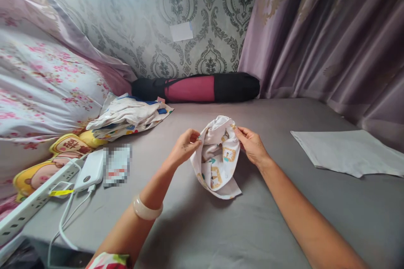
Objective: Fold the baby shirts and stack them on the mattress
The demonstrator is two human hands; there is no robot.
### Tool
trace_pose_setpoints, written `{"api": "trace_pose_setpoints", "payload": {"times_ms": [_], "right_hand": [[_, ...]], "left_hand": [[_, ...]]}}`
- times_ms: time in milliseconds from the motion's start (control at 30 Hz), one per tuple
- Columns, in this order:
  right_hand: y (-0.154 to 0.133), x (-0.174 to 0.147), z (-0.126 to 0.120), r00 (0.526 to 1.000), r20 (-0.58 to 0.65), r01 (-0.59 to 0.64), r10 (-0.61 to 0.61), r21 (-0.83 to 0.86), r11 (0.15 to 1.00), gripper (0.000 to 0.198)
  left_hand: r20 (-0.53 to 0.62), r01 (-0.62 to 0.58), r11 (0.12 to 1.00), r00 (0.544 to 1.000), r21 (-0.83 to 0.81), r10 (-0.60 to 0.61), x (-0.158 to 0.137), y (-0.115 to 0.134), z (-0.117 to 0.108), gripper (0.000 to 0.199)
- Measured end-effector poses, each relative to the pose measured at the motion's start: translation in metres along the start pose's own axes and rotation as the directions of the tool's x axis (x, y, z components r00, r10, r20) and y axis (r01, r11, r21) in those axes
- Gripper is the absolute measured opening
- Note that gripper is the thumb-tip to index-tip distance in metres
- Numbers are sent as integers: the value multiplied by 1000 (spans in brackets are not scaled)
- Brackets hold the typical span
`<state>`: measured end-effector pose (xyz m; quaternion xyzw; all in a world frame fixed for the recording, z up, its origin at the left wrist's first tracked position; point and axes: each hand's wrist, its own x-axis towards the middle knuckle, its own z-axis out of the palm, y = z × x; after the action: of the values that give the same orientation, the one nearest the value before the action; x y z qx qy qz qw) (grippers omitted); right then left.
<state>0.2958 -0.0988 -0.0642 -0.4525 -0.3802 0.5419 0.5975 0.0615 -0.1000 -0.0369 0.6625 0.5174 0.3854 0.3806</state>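
Observation:
Between my hands hangs a small white child's garment [217,172] printed with yellow lions and green leaves. Its upper opening is bunched and gaping, and the lower end droops toward the grey sheet; whether it is a top or trousers I cannot tell. My left hand [187,147], with a pale bangle on the wrist, pinches the left edge of the opening. On the opposite edge, the fingers of my right hand [251,143] grip the fabric.
A folded white cloth [344,151] lies to the right. Piled clothes [129,113] sit at the back left. Nearer on the left are a white power bank [90,170] with cables, a blurred packet [116,164] and a white rail [38,199]. A black-and-pink roll bag [192,88] rests against the wall.

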Motion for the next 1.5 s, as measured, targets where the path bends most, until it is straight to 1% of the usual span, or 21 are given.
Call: {"api": "trace_pose_setpoints", "payload": {"times_ms": [100, 200, 300, 367, 467, 533, 667, 733, 833, 967, 1033, 1100, 1133, 1167, 1200, 1267, 1300, 1333, 1400, 1433, 1500], "right_hand": [[-11, -1, -5, 999, 9, -48, 48, 25, 999, 46], [-21, -2, -9, 998, 9, -59, 59, 28, 998, 38], [-32, -3, -12, 998, 23, -59, 59, 35, 998, 31], [-41, -5, -15, 998, 44, -51, 50, 19, 999, 28], [-61, -6, -20, 996, 87, -21, 29, -84, 996, 26], [-79, -8, -24, 992, 123, -2, 24, -180, 984, 28], [-122, -16, -29, 976, 213, 42, 32, -336, 941, 34], [-144, -23, -28, 962, 273, 87, 26, -391, 916, 38], [-171, -37, -24, 930, 367, 174, 15, -475, 863, 42], [-190, -46, -21, 912, 401, 326, -83, -588, 741, 39], [-195, -46, -21, 906, 395, 395, -154, -652, 647, 36], [-200, -44, -19, 881, 399, 473, -256, -706, 527, 33], [-203, -43, -17, 853, 401, 518, -334, -725, 454, 32], [-205, -41, -14, 807, 399, 563, -435, -740, 367, 32], [-207, -40, -11, 739, 391, 600, -548, -752, 272, 32], [-206, -37, -4, 585, 389, 628, -711, -773, 93, 33], [-204, -34, -1, 542, 404, 623, -737, -781, 30, 35], [-201, -32, 2, 531, 426, 615, -733, -788, -13, 36], [-193, -24, 4, 542, 451, 594, -709, -802, -56, 38], [-190, -21, 4, 533, 442, 580, -721, -811, -69, 38], [-186, -13, 2, 488, 418, 561, -766, -823, -92, 37]], "left_hand": [[-97, 89, 981, 990, -170, -106, 2, 7, -12, 27], [-142, 153, 934, 968, -323, -207, 2, 11, -20, 29], [-148, 182, 888, 953, -421, -265, 4, 12, -26, 27], [-134, 187, 875, 953, -446, -272, 6, 12, -32, 23], [-150, 143, 907, 965, -395, -217, 9, 18, -45, 20], [-165, 71, 948, 978, -312, -127, 8, 28, -55, 21], [-80, -111, 987, 992, -112, 102, -2, 63, -75, 33], [-41, -159, 986, 987, -43, 158, -7, 81, -83, 40], [-45, -195, 981, 980, 17, 195, -12, 102, -91, 41], [-115, -230, 970, 964, 75, 238, -12, 116, -98, 34], [-149, -247, 965, 955, 86, 258, -11, 121, -102, 30], [-152, -272, 956, 946, 106, 286, -9, 128, -106, 26], [-165, -294, 947, 935, 130, 313, -7, 132, -108, 24], [-203, -324, 931, 913, 169, 354, -4, 136, -110, 23], [-266, -359, 906, 872, 223, 411, -1, 140, -110, 21], [-407, -414, 829, 730, 376, 549, 6, 145, -109, 18], [-424, -419, 785, 673, 457, 606, 10, 146, -107, 17], [-401, -415, 745, 651, 522, 644, 14, 145, -105, 17], [-347, -398, 699, 657, 595, 669, 23, 142, -99, 16], [-352, -386, 698, 657, 603, 667, 27, 139, -97, 16], [-402, -370, 720, 638, 587, 657, 36, 135, -96, 18]]}}
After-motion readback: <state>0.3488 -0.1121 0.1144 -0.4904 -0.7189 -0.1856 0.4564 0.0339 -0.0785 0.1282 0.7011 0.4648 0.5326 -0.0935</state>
